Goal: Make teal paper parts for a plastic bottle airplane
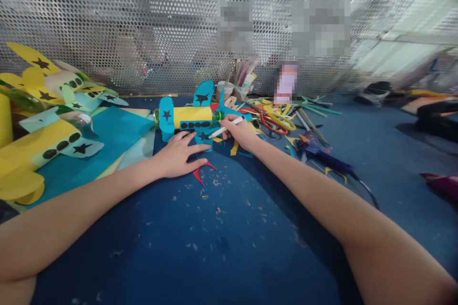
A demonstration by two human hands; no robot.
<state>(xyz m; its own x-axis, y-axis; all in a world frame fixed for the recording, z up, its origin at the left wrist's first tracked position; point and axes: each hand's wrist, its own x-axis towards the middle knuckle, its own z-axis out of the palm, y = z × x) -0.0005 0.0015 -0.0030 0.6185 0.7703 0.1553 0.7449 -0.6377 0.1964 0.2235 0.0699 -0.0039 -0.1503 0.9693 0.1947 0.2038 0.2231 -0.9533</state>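
A toy airplane [193,116] made from a green bottle wrapped in yellow paper, with blue paper wings and tail, lies on the blue table. Black stars mark its wings and a row of black ovals runs along its side. My left hand [181,155] rests with fingers spread at the plane's near side, touching the near wing [203,146]. In my right hand [236,131] is a white marker [226,127], pinched between the fingers, its tip at the black star on that near wing. A red paper scrap [199,176] lies beside my left thumb.
Several finished-looking yellow bottle planes [43,152] crowd the left, over blue paper sheets [118,128]. Behind the work are cups of sticks [245,78], orange- and yellow-handled scissors [274,123] and paper scraps. A blue glue gun [327,156] with a cord lies right. A perforated metal panel [179,24] stands behind.
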